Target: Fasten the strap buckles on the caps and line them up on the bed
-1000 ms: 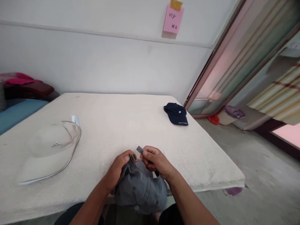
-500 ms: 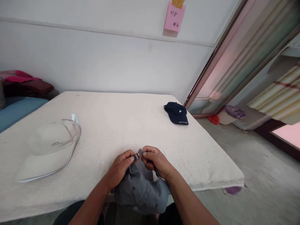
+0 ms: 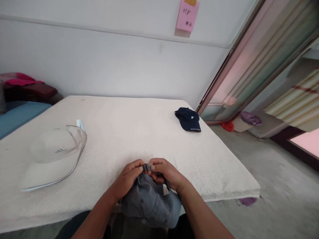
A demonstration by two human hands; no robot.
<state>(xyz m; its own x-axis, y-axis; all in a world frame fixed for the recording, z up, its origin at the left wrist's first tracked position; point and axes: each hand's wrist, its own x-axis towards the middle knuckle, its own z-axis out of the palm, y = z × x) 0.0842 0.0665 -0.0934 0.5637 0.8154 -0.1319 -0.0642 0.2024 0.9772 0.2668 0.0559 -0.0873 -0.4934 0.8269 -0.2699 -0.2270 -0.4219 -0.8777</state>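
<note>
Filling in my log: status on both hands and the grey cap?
Left hand pinches buckle; right hand pinches strap, tip at buckle. Grey cap below both. Navy cap, cream cap apart from hands.

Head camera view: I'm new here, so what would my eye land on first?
Probably the left hand and right hand, low in the middle, pinching the back strap of a gray cap. Next, a large pale cap on the left and a dark blue cap near the far right corner, both on a white cover. Above, a bright pink note stands out on the wall.
</note>
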